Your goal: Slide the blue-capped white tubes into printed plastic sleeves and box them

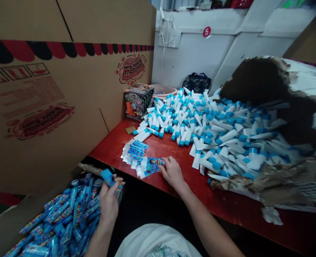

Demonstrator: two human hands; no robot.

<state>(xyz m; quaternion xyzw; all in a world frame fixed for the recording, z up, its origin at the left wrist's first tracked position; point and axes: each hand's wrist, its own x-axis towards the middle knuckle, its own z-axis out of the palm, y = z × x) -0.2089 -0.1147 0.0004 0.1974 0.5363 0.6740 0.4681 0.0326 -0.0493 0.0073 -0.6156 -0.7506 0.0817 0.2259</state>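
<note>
My left hand (109, 198) is closed around a wrapped tube (108, 176), its blue cap sticking up past the thumb. This hand is over the table's front edge, beside a box of tubes in blue printed wrappers (74, 207). On the red table, the fingertips of my right hand (172, 171) press on the end of a flat printed sleeve (154, 164), the top one of a fanned row. More flat sleeves (136, 149) overlap behind it. Beyond my right hand lies a large heap of white tubes with blue caps (184, 117).
A tall cardboard carton (93, 89) walls off the left side. A small printed box (138, 101), a pink basin (164, 90) and a dark bag (197, 82) stand at the back. A torn carton (289, 178) lies open at the right, tubes spilling from it.
</note>
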